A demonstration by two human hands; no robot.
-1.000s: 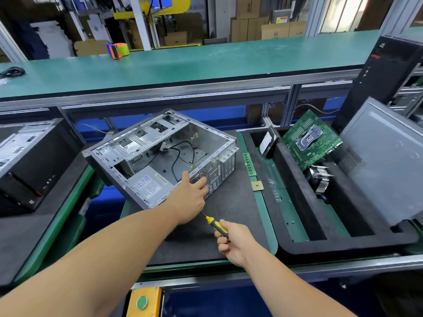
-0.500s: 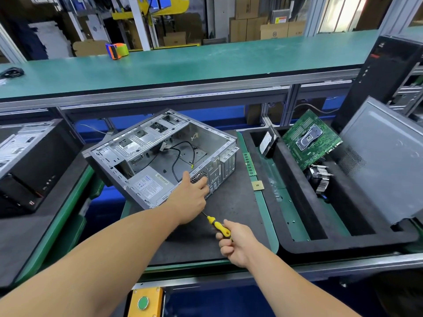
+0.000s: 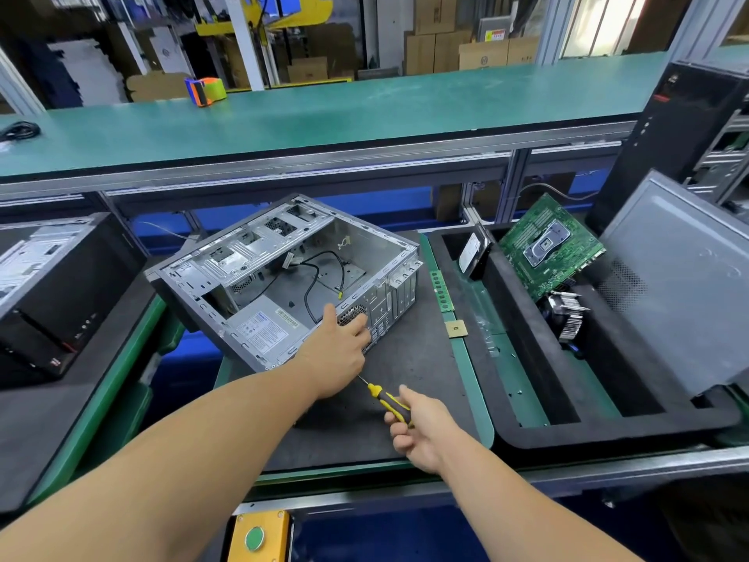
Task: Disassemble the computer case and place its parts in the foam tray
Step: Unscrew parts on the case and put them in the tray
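The computer case (image 3: 283, 277) lies open on its side on the dark mat (image 3: 405, 358) in the centre of the frame, its opening facing up; I can see loose black cables (image 3: 320, 273) and the power supply (image 3: 263, 326) still inside it. My left hand (image 3: 336, 350) rests on the case's near corner, thumb up on the rim, the other fingers curled loosely against the rear panel. My right hand (image 3: 421, 427), lower centre, has its fingers wrapped round the handle of a yellow-and-black screwdriver (image 3: 387, 401), whose shaft runs up and left under my left hand; I cannot see its tip. At centre right sits the black foam tray (image 3: 608, 427), already holding a green motherboard (image 3: 551, 245), a finned heatsink (image 3: 567, 318) and a hard drive (image 3: 472, 253) standing in its upper-left slot. A grey side panel (image 3: 681, 277) leans at the tray's right edge. Between case and tray I see a green memory stick (image 3: 441, 290) and a small square processor (image 3: 456, 328).
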